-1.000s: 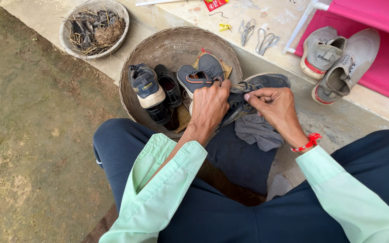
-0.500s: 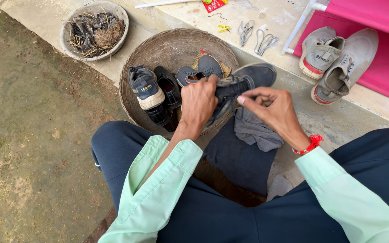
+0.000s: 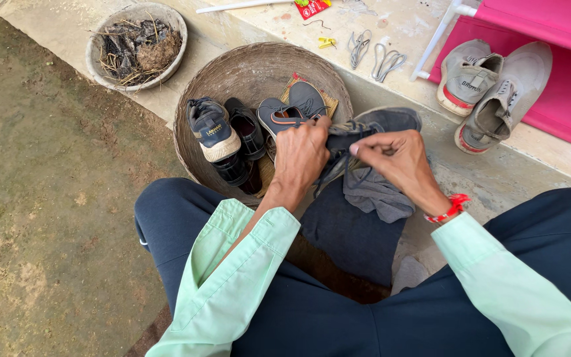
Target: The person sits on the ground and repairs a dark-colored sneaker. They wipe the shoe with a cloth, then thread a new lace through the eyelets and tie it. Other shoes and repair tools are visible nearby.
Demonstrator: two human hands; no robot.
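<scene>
Both hands on the dark shoe [image 3: 371,125], just right of the basket [image 3: 232,73]: left hand [image 3: 301,155] clamps it, right hand [image 3: 394,158] pinches a lace [image 3: 338,165]. Lacing underway; next, careful threading.

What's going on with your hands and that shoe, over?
Left hand grips dark grey lace-up shoe. Right hand fingers pinch its lace. Grey cloth beneath. Round woven basket of shoes close behind.

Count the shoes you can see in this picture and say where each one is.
7: four in the woven basket, namely a cream-soled sneaker, a black shoe and two grey shoes; one dark sneaker in the hands; two beige sneakers by the pink rack. More may be hidden.
</scene>
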